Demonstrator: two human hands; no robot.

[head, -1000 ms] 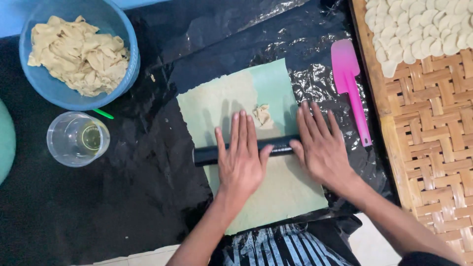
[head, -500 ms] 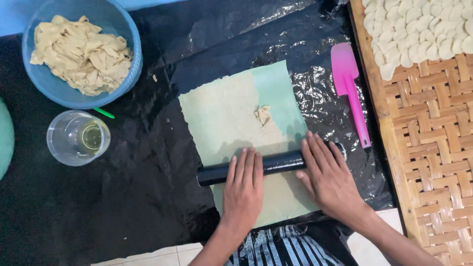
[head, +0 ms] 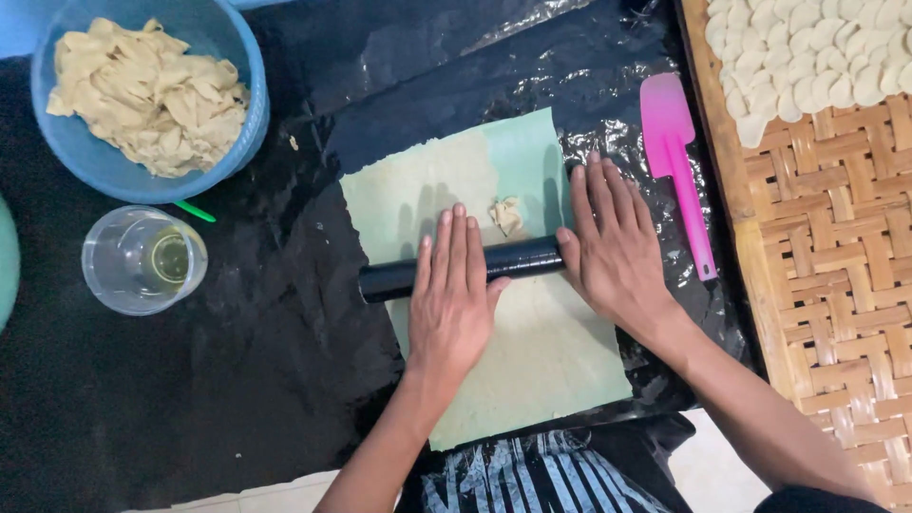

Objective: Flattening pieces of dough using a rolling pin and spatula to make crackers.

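1. Nearest the camera, the left hand is lying flat across the black rolling pin, fingers straight and unclenched, pressing down on it rather than wrapping it
2. Just beside it, the right hand is resting palm-down over the pin's right end, fingers spread and released, tips reaching past the pin onto the sheet
3. The pin is lying crosswise on the thin dough sheet, about midway up the pale green mat; it looks like a rigid, smooth cylinder, probably slick, so flat palms near both ends seem the steadiest hold
4. The sheet looks soft, thin and easy to tear, its left edge ragged; a small dough scrap is sitting on it just beyond the pin, between the hands
5. The mat's far edge is lying a short way beyond the fingertips, with crinkled black plastic sheeting all around it
6. To the right, a pink spatula is lying near the right hand, and a woven tray of small dough rounds is bordering that side
7. Far left, a clear glass and a blue bowl of dough strips are standing well apart from the mat
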